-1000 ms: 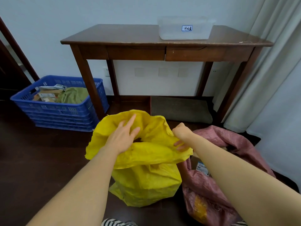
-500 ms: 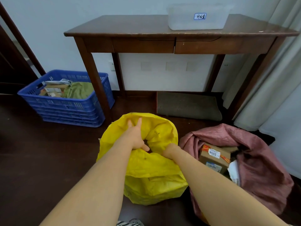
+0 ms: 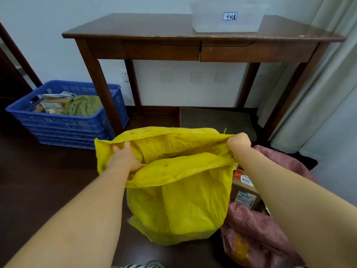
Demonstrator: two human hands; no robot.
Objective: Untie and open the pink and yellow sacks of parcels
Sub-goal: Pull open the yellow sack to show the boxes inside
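The yellow sack (image 3: 179, 206) stands on the dark floor in front of me with its mouth stretched wide. My left hand (image 3: 123, 157) grips the left side of its rim. My right hand (image 3: 238, 142) is fisted on the right corner of the rim. The inside of the yellow sack is in shadow and its contents are hidden. To its right lies the pink sack (image 3: 257, 235), open, with a cardboard parcel (image 3: 244, 192) bearing a white label showing in its mouth. My right forearm covers part of the pink sack.
A brown wooden desk (image 3: 193, 28) stands against the wall with a clear plastic bin (image 3: 226, 16) on top. A blue crate (image 3: 65, 120) holding parcels and a green cloth sits at the left. Pale curtains (image 3: 318, 93) hang at the right. A dark mat (image 3: 216, 118) lies under the desk.
My hands have moved apart from the middle of the yellow sack's mouth to its two sides, pulling the rim wide and taut. The view has shifted closer.
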